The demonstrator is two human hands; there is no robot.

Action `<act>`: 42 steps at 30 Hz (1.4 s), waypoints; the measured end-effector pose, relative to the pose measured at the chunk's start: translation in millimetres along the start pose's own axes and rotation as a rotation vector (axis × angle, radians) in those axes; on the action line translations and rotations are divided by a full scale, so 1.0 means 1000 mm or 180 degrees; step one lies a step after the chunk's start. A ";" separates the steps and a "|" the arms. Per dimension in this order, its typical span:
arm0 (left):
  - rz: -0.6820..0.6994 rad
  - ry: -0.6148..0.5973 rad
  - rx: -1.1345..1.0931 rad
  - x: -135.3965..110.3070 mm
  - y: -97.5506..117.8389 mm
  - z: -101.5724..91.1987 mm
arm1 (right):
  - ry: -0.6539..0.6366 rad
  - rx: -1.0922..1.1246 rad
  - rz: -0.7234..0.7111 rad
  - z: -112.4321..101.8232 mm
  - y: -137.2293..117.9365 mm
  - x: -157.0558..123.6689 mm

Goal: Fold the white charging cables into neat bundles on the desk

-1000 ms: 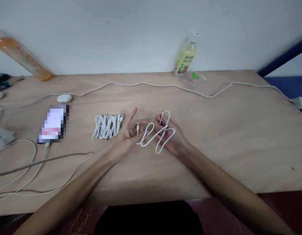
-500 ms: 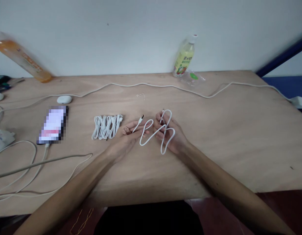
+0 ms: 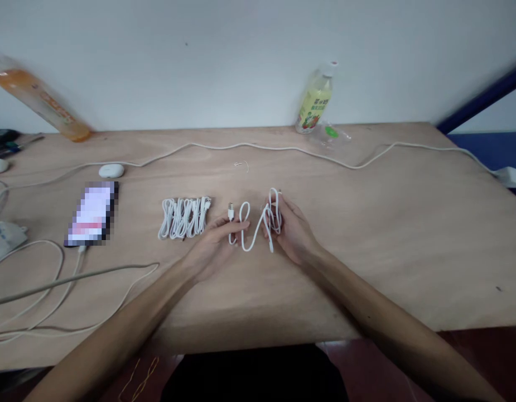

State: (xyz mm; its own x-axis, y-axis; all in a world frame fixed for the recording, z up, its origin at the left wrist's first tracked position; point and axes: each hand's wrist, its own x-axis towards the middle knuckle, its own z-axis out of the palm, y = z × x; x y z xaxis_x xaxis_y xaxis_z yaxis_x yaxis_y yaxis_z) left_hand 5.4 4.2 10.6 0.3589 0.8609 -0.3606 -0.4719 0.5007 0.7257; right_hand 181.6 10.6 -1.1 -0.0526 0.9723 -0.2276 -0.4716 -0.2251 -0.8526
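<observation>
A white USB cable (image 3: pixel 250 245) runs in loose bends between my two hands, above the wooden table (image 3: pixel 249 301). My left hand (image 3: pixel 218 237) is closed on one end, its USB plug standing up past the fingers. My right hand (image 3: pixel 293 229) pinches several gathered loops of the same cable; its fingertips are partly hidden by them. Just left of my left hand, a row of coiled white cables (image 3: pixel 184 218) lies on the table.
A phone (image 3: pixel 92 215) on a charging cord and a white earbud case (image 3: pixel 111 171) lie at left. An orange drink bottle (image 3: pixel 44 106) and a yellow-green bottle (image 3: pixel 315 103) lean on the wall. A long white cord (image 3: pixel 245 144) crosses the table's back.
The plug in my left hand has turned more upright. The cable's hanging loops at my right hand have been gathered into a tighter, narrower bundle.
</observation>
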 end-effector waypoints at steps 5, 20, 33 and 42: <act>0.0254 -0.0170 -0.0167 -0.001 -0.001 0.003 | -0.0027 -0.0055 -0.0092 -0.003 0.005 0.000; 0.0448 -0.0103 0.0038 0.002 -0.003 0.001 | -0.0043 -0.0241 -0.0491 -0.009 0.013 0.003; 0.0214 -0.0180 -0.0188 0.000 0.002 0.001 | 0.0248 -0.1062 -0.0895 -0.011 0.005 0.000; 0.0376 -0.0125 -0.0389 0.001 0.005 0.003 | 0.0351 -0.1385 -0.0894 -0.011 0.001 -0.001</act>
State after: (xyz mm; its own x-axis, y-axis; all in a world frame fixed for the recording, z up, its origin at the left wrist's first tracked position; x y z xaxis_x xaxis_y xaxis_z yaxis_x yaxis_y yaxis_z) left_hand 5.5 7.2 16.0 0.3250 0.9115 -0.2521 -0.6062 0.4054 0.6842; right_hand 190.4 8.9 -7.0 0.1272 0.9918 0.0094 -0.0440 0.0152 -0.9989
